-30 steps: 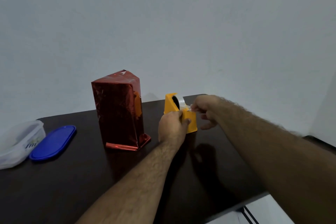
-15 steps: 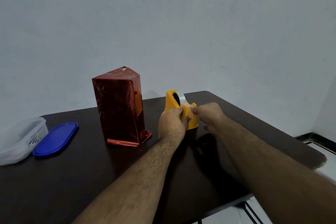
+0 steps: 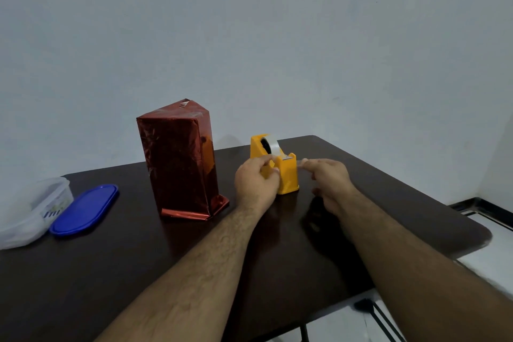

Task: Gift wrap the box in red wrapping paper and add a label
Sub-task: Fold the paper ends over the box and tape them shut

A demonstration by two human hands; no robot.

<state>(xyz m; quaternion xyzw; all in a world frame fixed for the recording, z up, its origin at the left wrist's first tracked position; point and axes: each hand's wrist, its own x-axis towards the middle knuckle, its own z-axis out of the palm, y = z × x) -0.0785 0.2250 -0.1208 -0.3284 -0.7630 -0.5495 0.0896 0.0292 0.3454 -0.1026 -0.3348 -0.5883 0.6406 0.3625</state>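
Your left hand [image 3: 256, 180] grips the yellow tape dispenser [image 3: 280, 166] near the tabletop's [image 3: 388, 197] far edge, likely bracing it, while your right hand [image 3: 327, 175] pinches off a tape strip I can barely make out. Red-wrapped box [image 3: 177, 161] stands upright just left; no label visible, bottom flap looks loose.

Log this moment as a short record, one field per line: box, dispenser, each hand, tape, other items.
box: red-wrapped box upright on the dark table
dispenser: yellow tape dispenser, right of box
left hand: left hand grips the dispenser
right hand: right hand pinched just right of the cutter
tape: strip between fingers too faint to confirm
other items: blue lid, clear container
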